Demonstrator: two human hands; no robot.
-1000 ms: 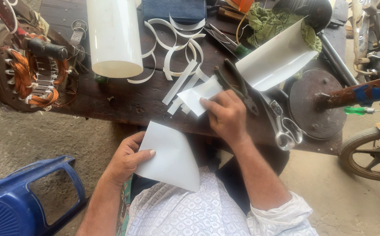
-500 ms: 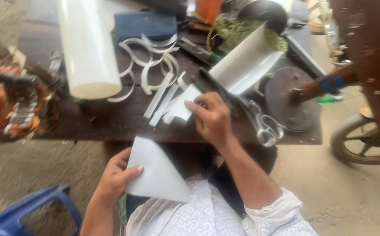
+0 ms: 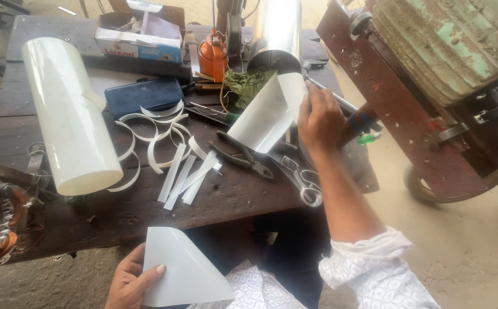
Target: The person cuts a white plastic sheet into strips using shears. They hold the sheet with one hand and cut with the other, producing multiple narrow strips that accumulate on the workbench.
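The left hand [image 3: 130, 280], low in the view below the near edge of the table [image 3: 146, 214], has its grip closed on a white plastic sheet piece [image 3: 180, 274], thumb pressed on the sheet's left edge. The right hand [image 3: 319, 119] reaches across the table to a larger curled white sheet [image 3: 263, 114], fingers closed on its upper right edge beside a shiny metal cylinder [image 3: 276, 28].

Taking the curled sheet as landmark: just below it lie pliers [image 3: 243, 155] and scissors [image 3: 300, 180], the scissors touching the table's near right edge. To its left, flat white strips [image 3: 183, 177] and curved white offcuts [image 3: 149, 134] are scattered; further left lies a big white roll [image 3: 68, 111], its open end toward the near edge. Behind, an open cardboard box [image 3: 140, 37] holds loose papers, too small to tell apart. Bare wood shows between strips and near edge. Right of the sheet, a rusty machine [image 3: 432, 86] crowds the table's side.
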